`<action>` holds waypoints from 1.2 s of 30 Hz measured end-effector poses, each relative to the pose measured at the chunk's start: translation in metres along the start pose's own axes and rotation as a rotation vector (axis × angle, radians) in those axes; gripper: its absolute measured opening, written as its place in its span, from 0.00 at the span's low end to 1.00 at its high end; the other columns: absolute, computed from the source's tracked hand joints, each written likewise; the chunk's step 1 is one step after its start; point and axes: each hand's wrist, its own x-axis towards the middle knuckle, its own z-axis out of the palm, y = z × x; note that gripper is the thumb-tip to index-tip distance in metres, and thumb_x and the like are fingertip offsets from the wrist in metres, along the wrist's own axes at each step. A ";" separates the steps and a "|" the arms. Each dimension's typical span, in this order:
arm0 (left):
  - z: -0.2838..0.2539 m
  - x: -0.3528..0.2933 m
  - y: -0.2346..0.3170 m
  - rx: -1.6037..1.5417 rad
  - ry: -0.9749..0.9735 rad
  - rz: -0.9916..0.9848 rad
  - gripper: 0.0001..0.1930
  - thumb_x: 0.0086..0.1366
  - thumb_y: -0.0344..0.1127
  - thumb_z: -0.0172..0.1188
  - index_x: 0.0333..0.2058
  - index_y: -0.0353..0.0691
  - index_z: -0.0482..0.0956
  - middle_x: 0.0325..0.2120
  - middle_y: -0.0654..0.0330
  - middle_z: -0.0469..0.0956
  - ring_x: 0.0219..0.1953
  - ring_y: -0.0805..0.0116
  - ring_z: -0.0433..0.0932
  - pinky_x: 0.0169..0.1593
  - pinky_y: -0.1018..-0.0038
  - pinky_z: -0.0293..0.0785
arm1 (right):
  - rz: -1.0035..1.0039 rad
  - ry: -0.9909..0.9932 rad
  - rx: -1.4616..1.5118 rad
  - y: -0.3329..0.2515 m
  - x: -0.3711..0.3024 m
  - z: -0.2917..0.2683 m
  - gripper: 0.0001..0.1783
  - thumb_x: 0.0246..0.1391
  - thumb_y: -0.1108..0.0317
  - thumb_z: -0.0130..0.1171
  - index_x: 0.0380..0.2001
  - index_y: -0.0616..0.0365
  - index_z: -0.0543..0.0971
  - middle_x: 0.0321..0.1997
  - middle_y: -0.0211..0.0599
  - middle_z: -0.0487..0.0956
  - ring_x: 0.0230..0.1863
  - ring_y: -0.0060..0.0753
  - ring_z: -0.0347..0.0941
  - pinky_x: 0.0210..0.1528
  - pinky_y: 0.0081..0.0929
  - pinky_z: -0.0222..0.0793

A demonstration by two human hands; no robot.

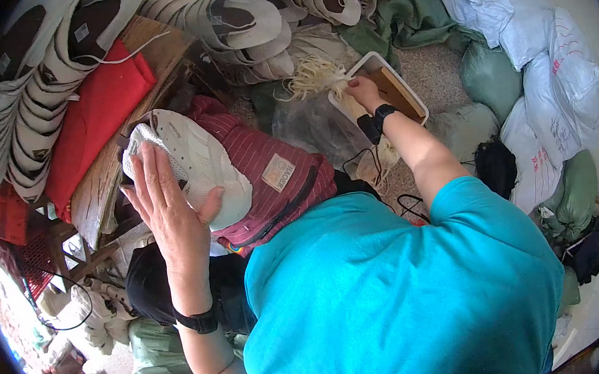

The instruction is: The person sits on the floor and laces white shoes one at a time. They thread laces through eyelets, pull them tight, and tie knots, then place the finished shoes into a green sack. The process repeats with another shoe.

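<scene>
A white shoe upper point(202, 153) with a row of eyelets lies across a maroon striped apron or bag point(269, 172) on my lap. My left hand point(167, 192) rests flat against the upper, its fingers stretched and the thumb apart. Reaching out to the far right, my right hand point(366, 94) has its fingers closed at a bunch of cream shoelaces point(314, 76), which spills over the edge of a white plastic bin point(395, 71). The fingertips are partly hidden. Inside the bin stands a brown board point(393, 91).
Stacked shoe uppers point(40, 118) and red cloth point(101, 109) cover a wooden bench point(93, 214) at left. More uppers point(245, 30) are piled at the back. Green sacks point(491, 75) and white sacks point(553, 90) line the right. A clear plastic bag point(312, 128) lies before the bin.
</scene>
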 end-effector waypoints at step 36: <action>0.019 -0.003 -0.009 -0.088 0.167 0.026 0.51 0.56 0.67 0.64 0.72 0.43 0.61 0.73 0.51 0.57 0.76 0.48 0.50 0.75 0.43 0.40 | 0.178 -0.417 0.470 -0.068 -0.035 -0.041 0.18 0.66 0.53 0.57 0.43 0.56 0.83 0.36 0.28 0.79 0.34 0.27 0.70 0.32 0.28 0.70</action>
